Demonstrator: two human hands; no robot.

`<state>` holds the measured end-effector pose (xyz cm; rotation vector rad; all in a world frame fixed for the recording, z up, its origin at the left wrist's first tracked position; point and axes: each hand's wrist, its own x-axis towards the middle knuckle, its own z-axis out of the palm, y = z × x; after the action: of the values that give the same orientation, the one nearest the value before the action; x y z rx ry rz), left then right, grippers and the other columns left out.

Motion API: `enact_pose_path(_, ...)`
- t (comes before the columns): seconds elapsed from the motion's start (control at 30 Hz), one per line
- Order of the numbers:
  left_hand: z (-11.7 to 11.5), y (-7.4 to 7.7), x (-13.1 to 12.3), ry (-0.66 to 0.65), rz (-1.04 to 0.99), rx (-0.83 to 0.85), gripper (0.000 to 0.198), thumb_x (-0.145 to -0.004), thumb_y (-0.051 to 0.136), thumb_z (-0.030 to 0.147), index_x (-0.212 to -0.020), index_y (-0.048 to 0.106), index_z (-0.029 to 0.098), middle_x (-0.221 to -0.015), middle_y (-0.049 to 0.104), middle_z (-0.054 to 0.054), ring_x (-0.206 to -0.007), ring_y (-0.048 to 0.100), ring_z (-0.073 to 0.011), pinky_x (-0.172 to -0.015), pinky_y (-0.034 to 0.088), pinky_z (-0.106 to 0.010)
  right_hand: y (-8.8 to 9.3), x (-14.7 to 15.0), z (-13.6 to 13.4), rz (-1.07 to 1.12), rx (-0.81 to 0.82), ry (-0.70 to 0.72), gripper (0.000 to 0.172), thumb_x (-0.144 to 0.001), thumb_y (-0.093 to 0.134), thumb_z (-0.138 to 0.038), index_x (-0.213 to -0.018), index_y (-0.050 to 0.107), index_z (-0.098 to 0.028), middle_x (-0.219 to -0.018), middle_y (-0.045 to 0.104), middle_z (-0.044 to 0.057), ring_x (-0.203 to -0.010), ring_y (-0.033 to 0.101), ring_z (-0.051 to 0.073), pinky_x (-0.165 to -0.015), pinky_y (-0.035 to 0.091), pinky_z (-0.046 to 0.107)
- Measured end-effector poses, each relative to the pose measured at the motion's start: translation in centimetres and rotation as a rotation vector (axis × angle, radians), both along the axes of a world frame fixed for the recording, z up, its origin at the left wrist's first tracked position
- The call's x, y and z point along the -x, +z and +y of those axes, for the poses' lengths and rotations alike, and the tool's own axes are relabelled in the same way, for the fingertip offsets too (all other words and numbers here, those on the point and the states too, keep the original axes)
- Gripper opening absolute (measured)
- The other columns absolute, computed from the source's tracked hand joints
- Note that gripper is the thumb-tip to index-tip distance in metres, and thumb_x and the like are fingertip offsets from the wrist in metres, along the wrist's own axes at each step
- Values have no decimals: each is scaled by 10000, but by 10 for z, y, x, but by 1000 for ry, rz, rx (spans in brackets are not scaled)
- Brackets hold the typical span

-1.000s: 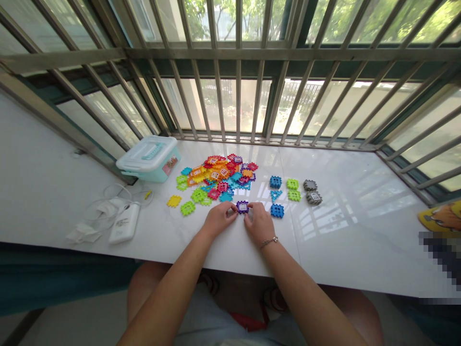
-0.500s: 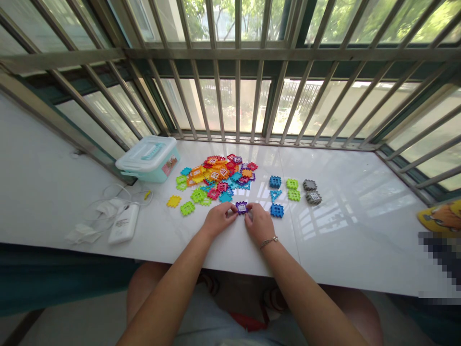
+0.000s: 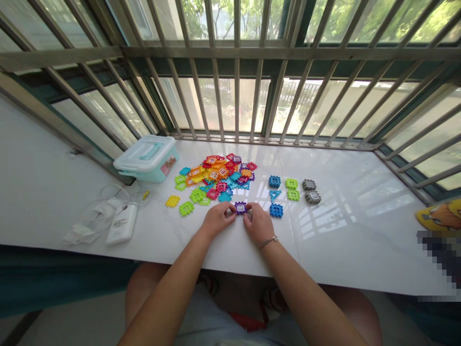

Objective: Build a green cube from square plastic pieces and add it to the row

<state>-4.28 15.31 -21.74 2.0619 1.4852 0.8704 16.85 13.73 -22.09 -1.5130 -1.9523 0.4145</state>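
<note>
A purple building tile [image 3: 240,207] with a white window insert sits between my two hands, close above or on the white surface. My left hand [image 3: 218,218] grips its left edge between thumb and fingers. On the opposite edge, my right hand [image 3: 258,222] pinches it the same way. Just beyond my hands lies a mixed pile of notched plastic tiles [image 3: 214,175] in orange, red, green, blue and purple. To the right of my right hand are a blue tile stack [image 3: 276,210], a light-blue triangular tile [image 3: 275,194] and another blue stack [image 3: 274,181].
Green tiles [image 3: 292,183] and grey tile stacks [image 3: 313,197] stand farther right. A lidded turquoise box [image 3: 147,158] is at the back left, near a white power bank [image 3: 122,225] with cables. Metal window bars [image 3: 237,96] border the counter [image 3: 345,250]. A yellow patterned item [image 3: 439,215] lies far right.
Both hands keep hold of the purple tile, nearly in the same place. The whole view has shifted very slightly; the other tiles stay put.
</note>
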Motion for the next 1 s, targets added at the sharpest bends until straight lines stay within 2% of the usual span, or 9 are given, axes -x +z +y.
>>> enact_pose_path(0.3, 0, 1, 1, 10, -5, 8, 78, -873, 755, 233, -950, 744, 237, -836, 703, 22, -681, 580, -125, -675, 441, -249, -1, 1, 0, -15, 12, 0, 277, -947, 630, -233, -1223, 627, -215, -1191, 741, 91, -1046, 711, 250, -906, 500, 371)
enact_pose_path(1.0, 2, -1, 0, -9, 39, 7, 123, -864, 735, 171, -965, 753, 240, -858, 724, 14, -699, 601, -135, -704, 460, -257, -2, 0, 1, -8, 25, -15, 333, -905, 609, -154, -1231, 631, -217, -1202, 741, 93, -1060, 707, 246, -939, 513, 380)
